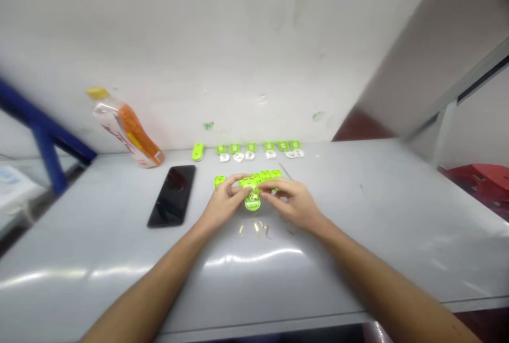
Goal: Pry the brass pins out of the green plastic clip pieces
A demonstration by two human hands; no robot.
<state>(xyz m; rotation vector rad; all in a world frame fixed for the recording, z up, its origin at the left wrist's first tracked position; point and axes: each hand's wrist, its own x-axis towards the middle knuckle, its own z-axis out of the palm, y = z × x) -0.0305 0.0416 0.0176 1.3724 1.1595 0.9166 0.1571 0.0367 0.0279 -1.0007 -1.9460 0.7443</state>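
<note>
Both of my hands meet at the middle of the grey table [358, 216]. My left hand [225, 201] and my right hand [292, 200] have their fingers closed on a small bright green plastic part [253, 200] between them. Behind my fingers lies a row of several similar green parts [264, 176], and one more green part [219, 181] sits just to the left. A few tiny metal pieces [256, 229] lie on the table in front of my hands.
A second row of green parts [258, 147] with white pieces [238, 157] lies near the wall. A black phone [173, 195] lies to the left. An orange-labelled bottle [127, 128] leans at the back left. A blue frame [47, 141] stands at far left.
</note>
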